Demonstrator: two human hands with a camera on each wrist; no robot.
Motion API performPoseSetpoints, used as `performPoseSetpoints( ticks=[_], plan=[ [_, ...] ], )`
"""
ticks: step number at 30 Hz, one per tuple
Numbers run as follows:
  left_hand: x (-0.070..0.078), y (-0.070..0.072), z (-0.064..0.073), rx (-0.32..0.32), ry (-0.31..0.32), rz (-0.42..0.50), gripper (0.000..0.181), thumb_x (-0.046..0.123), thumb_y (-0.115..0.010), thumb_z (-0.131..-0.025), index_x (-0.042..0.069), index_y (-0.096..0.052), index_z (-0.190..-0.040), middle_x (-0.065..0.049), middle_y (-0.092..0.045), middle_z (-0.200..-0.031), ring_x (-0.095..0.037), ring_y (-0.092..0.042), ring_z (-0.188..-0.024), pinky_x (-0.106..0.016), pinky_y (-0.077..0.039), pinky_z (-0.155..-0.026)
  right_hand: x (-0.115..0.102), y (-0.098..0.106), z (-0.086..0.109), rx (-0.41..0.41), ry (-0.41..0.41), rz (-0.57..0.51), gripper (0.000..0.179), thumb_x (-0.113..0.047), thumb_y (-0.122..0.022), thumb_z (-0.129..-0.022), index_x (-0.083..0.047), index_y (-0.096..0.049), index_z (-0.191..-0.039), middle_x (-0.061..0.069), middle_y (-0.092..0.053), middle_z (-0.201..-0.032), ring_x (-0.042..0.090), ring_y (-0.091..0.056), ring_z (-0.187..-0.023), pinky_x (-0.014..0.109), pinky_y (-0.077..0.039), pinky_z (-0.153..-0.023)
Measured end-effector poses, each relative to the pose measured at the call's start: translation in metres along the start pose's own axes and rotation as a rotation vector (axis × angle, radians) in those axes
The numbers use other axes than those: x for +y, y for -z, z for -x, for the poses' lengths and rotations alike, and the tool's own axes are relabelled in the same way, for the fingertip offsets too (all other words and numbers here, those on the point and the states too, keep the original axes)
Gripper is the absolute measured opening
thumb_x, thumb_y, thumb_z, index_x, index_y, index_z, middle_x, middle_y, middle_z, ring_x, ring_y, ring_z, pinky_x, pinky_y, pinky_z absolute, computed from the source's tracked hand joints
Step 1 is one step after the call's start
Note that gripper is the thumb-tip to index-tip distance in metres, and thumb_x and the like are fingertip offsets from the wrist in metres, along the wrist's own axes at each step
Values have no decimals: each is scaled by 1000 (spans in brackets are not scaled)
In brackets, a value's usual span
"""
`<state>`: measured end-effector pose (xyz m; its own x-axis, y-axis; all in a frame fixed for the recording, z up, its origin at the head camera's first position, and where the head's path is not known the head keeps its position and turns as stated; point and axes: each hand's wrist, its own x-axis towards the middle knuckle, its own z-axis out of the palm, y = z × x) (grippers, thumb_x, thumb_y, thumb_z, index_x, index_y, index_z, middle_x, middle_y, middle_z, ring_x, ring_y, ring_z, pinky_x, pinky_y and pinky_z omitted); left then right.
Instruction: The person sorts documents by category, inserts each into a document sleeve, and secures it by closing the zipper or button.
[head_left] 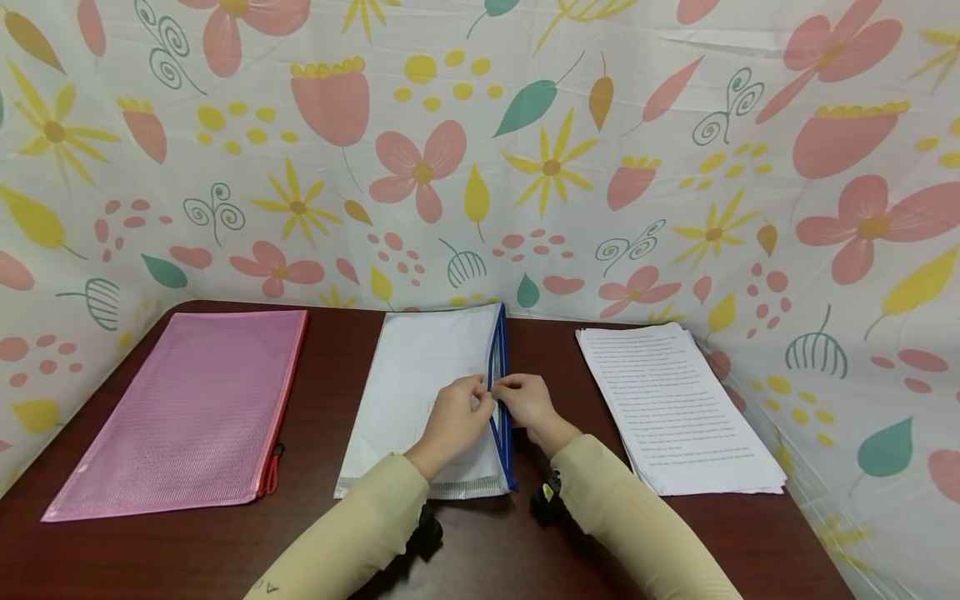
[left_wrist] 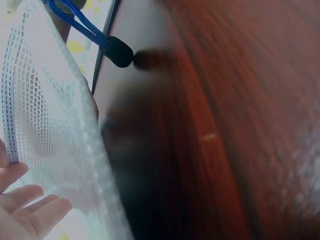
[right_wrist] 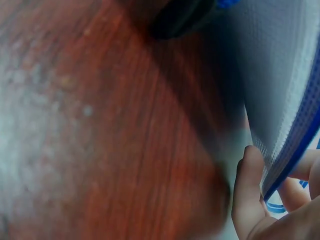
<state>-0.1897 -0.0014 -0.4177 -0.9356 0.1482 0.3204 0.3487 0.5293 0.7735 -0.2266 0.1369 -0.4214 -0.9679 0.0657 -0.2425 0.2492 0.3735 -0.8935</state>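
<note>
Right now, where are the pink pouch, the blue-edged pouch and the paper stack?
Pink pouch (head_left: 187,408): head view, middle of its mesh face.
Blue-edged pouch (head_left: 412,375): head view, around the middle of its white face.
Paper stack (head_left: 671,408): head view, middle of the top sheet.

Free passage: pink pouch (head_left: 195,408) to white pouch (head_left: 416,362)

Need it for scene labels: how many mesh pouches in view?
2: a pink pouch at the left of the table, and a blue-edged white pouch mid-table, at the left hand and right hand. Any underneath would be hidden.
</note>
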Motion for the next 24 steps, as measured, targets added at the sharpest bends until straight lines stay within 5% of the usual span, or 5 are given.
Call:
performPoseSetpoints(
  ticks=[7,12,18,21,24],
  plan=[
    [-4,2,-4,5,2,-35,16,10,-52,-88,9,-59,-74,-21,-63,-121,-13,-49,-60,-27,-47,-68,6,4,14,-82,-21,-144,56,-30,-55,-94,-7,-32,-140,23,-51,-128,23,-61,-90,35,-56,-62],
    [-5,3,-8,1,16,-11,16,11,-52,-89,8,-60,-76,-21,-62,-123,-16,-48,-58,-29,-47,-74,15,9,35,-382,-100,-326,64,-47,-37,-99,-11,-13,-146,19,-53,-123,20,-60,-94,32,-52,-74],
    [-5,2,-13,-12,17,-6,16,13,-51,-90,8,-62,-78,-20,-61,-124,-12,-46,-55,-28,-47,-73,24,20,55,-715,-157,-354,64,-62,-28,-96,-8,-42,-126,2,-66,-97,14,-64,-81,30,-51,-74],
    [-6,2,-15,-49,29,-18,16,14,-52,-90,8,-63,-80,-20,-62,-123,-12,-40,-49,-26,-45,-63,26,26,62,-720,-152,-250,62,-64,-33,-93,-8,-54,-108,3,-69,-81,11,-57,-57,26,-48,-55],
    [-9,2,-15,-151,83,-74,16,20,-54,-92,7,-64,-89,-18,-66,-113,-15,-51,-58,-28,-47,-62,27,32,66,-666,-117,-75,56,-61,-40,-92,-8,-54,-79,4,-68,-71,6,-42,-44,19,-34,-41]
  ],
)
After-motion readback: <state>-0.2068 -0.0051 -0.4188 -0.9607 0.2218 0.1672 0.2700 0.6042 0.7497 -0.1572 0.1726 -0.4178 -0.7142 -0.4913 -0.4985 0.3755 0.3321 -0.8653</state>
